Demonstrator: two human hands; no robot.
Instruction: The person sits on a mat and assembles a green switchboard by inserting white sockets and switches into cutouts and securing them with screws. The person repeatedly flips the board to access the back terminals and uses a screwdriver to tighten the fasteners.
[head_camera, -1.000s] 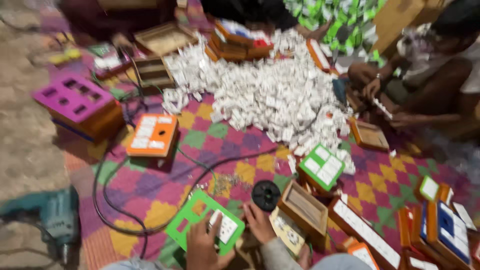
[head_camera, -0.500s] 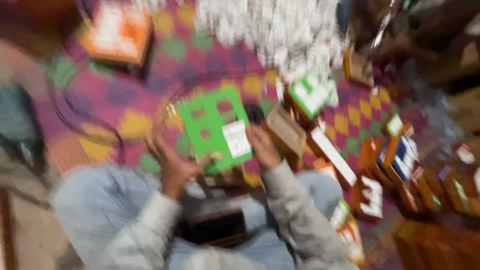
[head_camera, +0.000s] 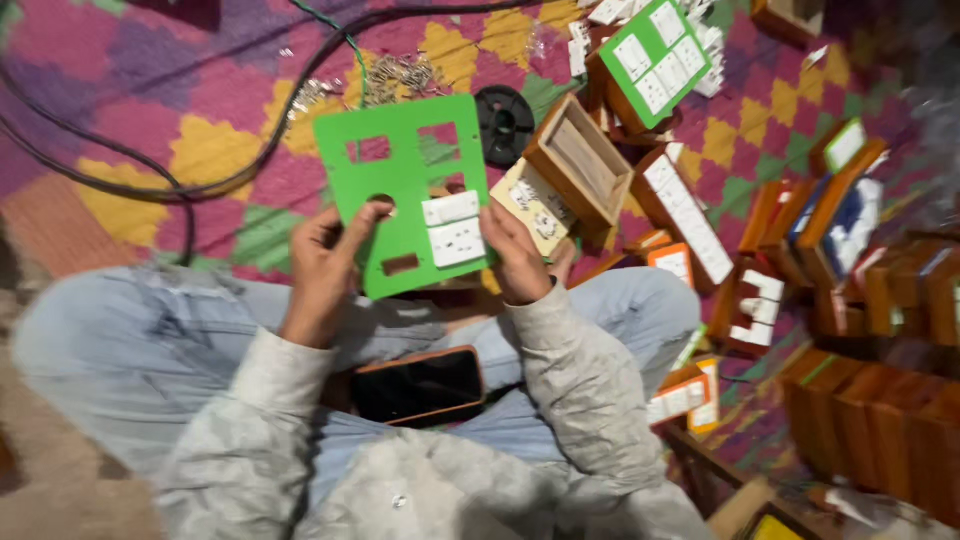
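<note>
We hold a green panel (head_camera: 400, 190) with both hands above our lap, tilted a little, its cut-out openings facing up. Our left hand (head_camera: 325, 265) grips the panel's lower left edge at about 7 o'clock of the panel; its fingers (head_camera: 365, 215) curl over the front face beside a round hole, clamped on the plate. Our right hand (head_camera: 515, 255) holds the lower right edge at about 4 o'clock, its fingers closed on that edge and touching the white switch modules (head_camera: 452, 230) already seated in the panel. The panel therefore sits between the two hands, most of it reaching up toward 12 o'clock, clear of the fingers.

A dark phone (head_camera: 418, 385) in an orange case lies on our lap at 6 o'clock of the panel. At 1 o'clock lies a black spool (head_camera: 503, 122) on the patterned rug (head_camera: 150, 130), and just beside it, at 3 o'clock of the panel, an open wooden box (head_camera: 578, 170). A black cable (head_camera: 240, 170) curves across the rug at 10 o'clock. Farther off at 2 o'clock sits another green panel filled with white switches (head_camera: 655, 55), and a row of wooden boxes (head_camera: 870, 400) runs along the right side.
</note>
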